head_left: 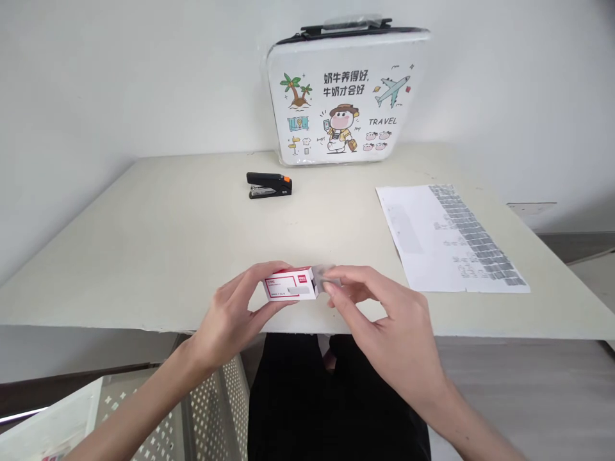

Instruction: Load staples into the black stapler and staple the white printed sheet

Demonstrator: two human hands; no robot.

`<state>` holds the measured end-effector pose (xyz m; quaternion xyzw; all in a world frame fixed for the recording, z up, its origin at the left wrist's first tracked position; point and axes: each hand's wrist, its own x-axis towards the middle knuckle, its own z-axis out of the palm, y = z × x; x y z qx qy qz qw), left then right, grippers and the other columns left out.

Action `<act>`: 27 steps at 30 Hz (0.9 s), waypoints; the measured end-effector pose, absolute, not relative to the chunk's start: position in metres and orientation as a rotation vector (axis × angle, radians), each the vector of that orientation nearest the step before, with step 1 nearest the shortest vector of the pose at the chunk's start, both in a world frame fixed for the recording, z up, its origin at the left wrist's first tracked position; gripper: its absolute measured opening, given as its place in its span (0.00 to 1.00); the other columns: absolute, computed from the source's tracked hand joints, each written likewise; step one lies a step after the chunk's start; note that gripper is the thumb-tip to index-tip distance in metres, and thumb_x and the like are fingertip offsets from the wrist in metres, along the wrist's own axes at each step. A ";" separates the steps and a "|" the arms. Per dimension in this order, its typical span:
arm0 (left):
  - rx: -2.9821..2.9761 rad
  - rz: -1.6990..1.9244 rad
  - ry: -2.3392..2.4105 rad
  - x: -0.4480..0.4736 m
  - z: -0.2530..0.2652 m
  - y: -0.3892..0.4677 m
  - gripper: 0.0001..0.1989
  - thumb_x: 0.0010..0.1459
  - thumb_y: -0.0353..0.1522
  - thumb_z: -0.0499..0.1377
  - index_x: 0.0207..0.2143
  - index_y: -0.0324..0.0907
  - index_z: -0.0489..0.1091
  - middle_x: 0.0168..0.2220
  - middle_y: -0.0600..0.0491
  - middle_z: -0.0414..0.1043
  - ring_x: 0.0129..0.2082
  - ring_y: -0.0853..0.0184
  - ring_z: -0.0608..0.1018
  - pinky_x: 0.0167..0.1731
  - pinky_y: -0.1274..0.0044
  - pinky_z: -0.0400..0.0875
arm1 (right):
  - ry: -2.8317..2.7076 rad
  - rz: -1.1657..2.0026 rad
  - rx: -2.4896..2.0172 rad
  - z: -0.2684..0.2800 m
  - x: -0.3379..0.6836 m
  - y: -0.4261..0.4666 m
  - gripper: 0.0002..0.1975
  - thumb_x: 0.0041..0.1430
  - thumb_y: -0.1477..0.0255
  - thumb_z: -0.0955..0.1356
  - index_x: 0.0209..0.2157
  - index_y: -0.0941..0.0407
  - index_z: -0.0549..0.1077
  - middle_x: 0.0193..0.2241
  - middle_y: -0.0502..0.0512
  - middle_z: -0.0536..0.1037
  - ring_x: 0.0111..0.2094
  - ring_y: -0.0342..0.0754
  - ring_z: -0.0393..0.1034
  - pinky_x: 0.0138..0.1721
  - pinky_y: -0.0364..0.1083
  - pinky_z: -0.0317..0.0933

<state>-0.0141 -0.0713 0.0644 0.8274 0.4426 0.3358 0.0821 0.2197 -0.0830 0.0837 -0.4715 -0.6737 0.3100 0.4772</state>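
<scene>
Easy Does It

The left hand grips the small box over the near edge of the table; the right hand pinches a blurred grey piece at its end. I'd keep the box level, pinching lightly. The stapler sits beyond.

A white case, printed with cartoon pictures, is placed upright at the back of the table, before the wall. Below, at left, a perforated container is partly seen.
</scene>
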 end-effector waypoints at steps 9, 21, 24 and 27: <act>2.530 0.902 1.313 -0.020 0.062 -0.074 0.18 0.69 0.37 0.63 0.58 0.44 0.66 0.46 0.48 0.81 0.41 0.64 0.83 0.39 0.74 0.81 | -1.596 0.864 -1.167 0.077 0.222 -0.081 0.06 0.69 0.72 0.68 0.41 0.51 0.78 0.36 0.49 0.84 0.31 0.43 0.79 0.33 0.43 0.75; 2.475 0.825 1.366 -0.023 0.054 -0.073 0.19 0.69 0.40 0.62 0.59 0.45 0.68 0.48 0.48 0.81 0.43 0.61 0.84 0.41 0.71 0.81 | -1.401 1.078 -1.300 0.065 0.229 -0.080 0.15 0.66 0.59 0.71 0.50 0.50 0.74 0.30 0.50 0.81 0.29 0.47 0.78 0.20 0.41 0.65; 2.463 0.793 1.391 -0.022 0.048 -0.071 0.19 0.69 0.42 0.61 0.59 0.45 0.69 0.49 0.47 0.81 0.44 0.60 0.83 0.42 0.69 0.81 | -1.392 1.110 -1.320 0.057 0.233 -0.075 0.16 0.66 0.58 0.71 0.50 0.51 0.74 0.31 0.51 0.81 0.29 0.48 0.78 0.25 0.43 0.69; 2.482 0.779 1.383 -0.021 0.041 -0.066 0.18 0.70 0.42 0.61 0.57 0.44 0.70 0.48 0.47 0.81 0.44 0.60 0.83 0.44 0.66 0.80 | -1.412 1.127 -1.344 0.049 0.236 -0.070 0.16 0.66 0.57 0.70 0.50 0.52 0.74 0.31 0.51 0.81 0.29 0.48 0.77 0.31 0.46 0.72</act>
